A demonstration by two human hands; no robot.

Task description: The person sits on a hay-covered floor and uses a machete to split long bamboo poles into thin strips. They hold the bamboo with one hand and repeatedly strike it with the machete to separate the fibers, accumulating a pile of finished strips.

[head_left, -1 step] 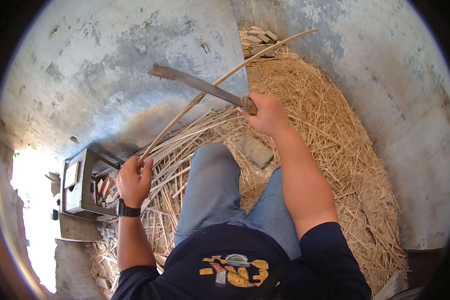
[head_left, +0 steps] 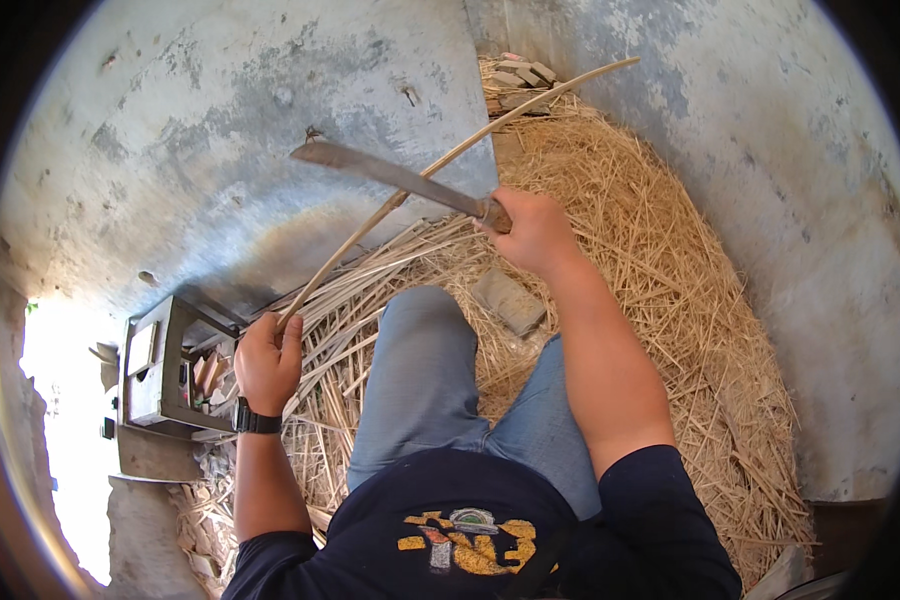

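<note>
My left hand [head_left: 269, 365] is closed around the near end of a long, slightly curved bamboo strip [head_left: 355, 237]. From there the strip slants up and away to the right, its far end in front of the back walls. A machete [head_left: 385, 172] with a worn, darkened blade is in my right hand [head_left: 535, 232], the fingers wrapped around its wooden handle. Its blade points left and crosses the strip near a node; whether the two touch, I cannot tell. My right fist hides most of the handle.
Shavings and split strips [head_left: 640, 260] cover the floor, with longer strips [head_left: 340, 310] piled at the left. A flat stone block [head_left: 510, 301] lies beyond my knees. A grey wooden stool [head_left: 165, 365] lies near the left opening. Bricks [head_left: 520, 73] are stacked in the far corner between stained walls.
The machete's tip has dropped slightly and shifted a little left, and its blade has turned a bit. My left hand and the bamboo strip are almost unmoved.
</note>
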